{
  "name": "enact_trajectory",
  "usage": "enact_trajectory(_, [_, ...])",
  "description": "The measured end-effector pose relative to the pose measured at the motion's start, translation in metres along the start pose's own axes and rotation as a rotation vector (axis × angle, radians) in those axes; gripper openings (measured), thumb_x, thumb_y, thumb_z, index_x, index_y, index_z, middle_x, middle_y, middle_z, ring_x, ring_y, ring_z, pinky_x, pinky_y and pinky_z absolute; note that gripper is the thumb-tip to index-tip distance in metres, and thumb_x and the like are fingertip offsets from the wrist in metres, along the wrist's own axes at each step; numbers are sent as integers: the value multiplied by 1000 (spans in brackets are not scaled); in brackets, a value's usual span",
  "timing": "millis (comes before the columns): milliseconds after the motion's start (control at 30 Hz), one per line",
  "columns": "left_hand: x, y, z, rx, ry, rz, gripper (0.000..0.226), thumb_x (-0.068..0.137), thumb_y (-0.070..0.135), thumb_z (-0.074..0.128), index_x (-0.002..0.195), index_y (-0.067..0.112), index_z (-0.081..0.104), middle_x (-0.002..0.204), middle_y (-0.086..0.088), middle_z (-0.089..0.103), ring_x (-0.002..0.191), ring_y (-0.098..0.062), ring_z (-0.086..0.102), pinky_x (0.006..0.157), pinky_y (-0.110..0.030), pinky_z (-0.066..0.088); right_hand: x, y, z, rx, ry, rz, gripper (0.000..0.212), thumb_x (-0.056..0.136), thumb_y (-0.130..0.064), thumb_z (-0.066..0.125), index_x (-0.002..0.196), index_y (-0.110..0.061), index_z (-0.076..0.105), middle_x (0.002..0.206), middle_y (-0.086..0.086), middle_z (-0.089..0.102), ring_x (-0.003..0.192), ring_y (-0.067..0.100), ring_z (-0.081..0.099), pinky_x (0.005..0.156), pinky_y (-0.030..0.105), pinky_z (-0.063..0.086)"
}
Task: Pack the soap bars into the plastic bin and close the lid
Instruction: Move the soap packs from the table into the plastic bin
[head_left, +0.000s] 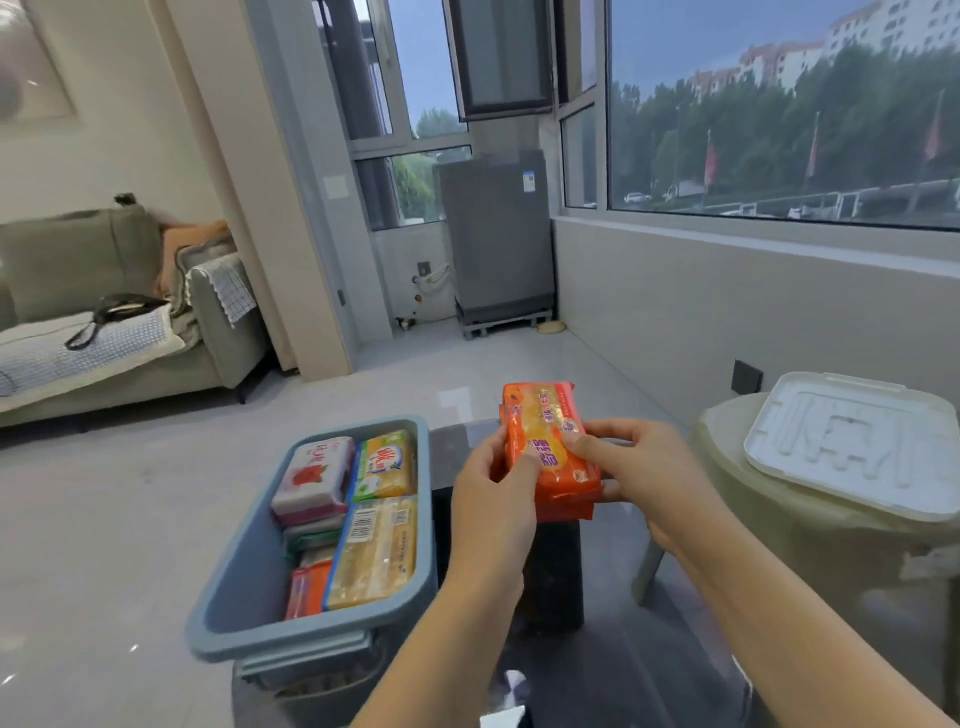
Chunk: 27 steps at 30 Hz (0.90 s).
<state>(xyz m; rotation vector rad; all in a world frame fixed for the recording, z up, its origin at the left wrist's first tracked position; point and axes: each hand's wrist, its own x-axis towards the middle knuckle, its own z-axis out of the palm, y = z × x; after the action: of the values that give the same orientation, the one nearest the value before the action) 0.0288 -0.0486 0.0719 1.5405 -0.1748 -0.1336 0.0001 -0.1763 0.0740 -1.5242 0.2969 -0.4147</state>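
A grey-blue plastic bin (244, 582) stands open at the lower left and holds several wrapped soap bars: a pink one with a rose (311, 480), a green and yellow one (384, 465), a large yellow one (376, 553) and a red one (306, 590). To the right of the bin, my left hand (493, 499) and my right hand (644, 473) both grip a stack of orange-wrapped soap bars (550, 441), held in the air above a dark table (553, 571). A white lid (857, 441) lies on a round stool at the right.
The pale round stool (810, 525) stands at the right beside a low wall under a wide window. A sofa (104, 312) sits at the far left, a grey appliance (496, 239) at the back. Open tiled floor (130, 519) lies left of the bin.
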Motion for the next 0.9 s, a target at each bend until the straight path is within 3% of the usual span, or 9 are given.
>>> enact_trajectory(133, [-18, 24, -40, 81, -2, 123, 41, 89, 29, 60, 129, 28, 53, 113, 6, 66, 93, -7, 66, 61, -12, 49, -20, -26, 30, 23, -62, -27, 20, 75, -24, 73, 91, -22, 61, 80, 1, 72, 63, 11, 72, 47, 21, 54])
enact_trajectory(267, [-29, 41, -82, 110, 42, 190, 29, 88, 28, 62, 115, 34, 55, 98, 15, 66, 78, 3, 68, 50, -8, 49, -34, -41, 65, 10, -129, -46, 26, 75, -25, 73, 97, -22, 59, 87, 2, 70, 64, 10, 72, 49, 23, 56])
enact_trajectory(333, [-33, 47, -101, 140, 71, 189, 33, 88, 28, 62, 120, 28, 55, 104, 10, 67, 86, -5, 68, 57, -13, 54, -38, -44, 82, 11, -171, -59, 23, 76, -25, 73, 94, -22, 60, 87, 2, 71, 65, 11, 72, 50, 23, 56])
enact_trajectory(433, [-35, 53, -128, 187, 112, 165, 31, 88, 28, 62, 118, 28, 54, 108, 5, 66, 93, -13, 67, 69, -26, 57, -42, -44, 108, 24, -238, -59, 15, 77, -22, 72, 86, -25, 60, 82, 1, 72, 64, 10, 72, 47, 20, 53])
enact_trajectory(533, [-32, 53, -152, 240, 128, 149, 23, 88, 26, 61, 109, 31, 52, 99, 9, 64, 84, -9, 65, 56, -17, 51, -41, -41, 131, 18, -290, -36, 18, 78, -19, 70, 93, -21, 60, 83, 2, 72, 65, 9, 72, 48, 19, 53])
enact_trajectory(633, [-25, 50, -171, 300, 146, 86, 23, 89, 28, 60, 109, 29, 50, 97, 8, 61, 80, -7, 62, 53, -17, 47, -37, -34, 150, -17, -341, 13, 19, 79, -17, 69, 97, -19, 62, 82, 3, 71, 63, 10, 71, 48, 20, 53])
enact_trajectory(733, [-15, 46, -185, 374, 149, 1, 34, 87, 28, 63, 118, 22, 50, 106, 2, 60, 82, -11, 63, 58, -22, 50, -30, -28, 165, -86, -392, 85, 23, 81, -17, 68, 103, -13, 62, 79, 4, 71, 63, 13, 72, 51, 24, 57])
enact_trajectory(833, [-5, 40, -196, 450, 124, -101, 45, 85, 28, 66, 125, 18, 51, 117, -9, 63, 97, -25, 65, 74, -34, 57, -22, -20, 176, -144, -447, 165, 31, 81, -15, 68, 110, -8, 61, 82, 9, 72, 67, 18, 72, 58, 32, 60])
enact_trajectory(900, [-1, 36, -203, 500, 103, -150, 44, 84, 30, 66, 124, 17, 52, 117, -13, 64, 96, -26, 65, 64, -30, 56, -18, -15, 181, -178, -469, 223, 40, 80, -15, 70, 117, -6, 57, 87, 13, 71, 71, 22, 73, 63, 37, 61])
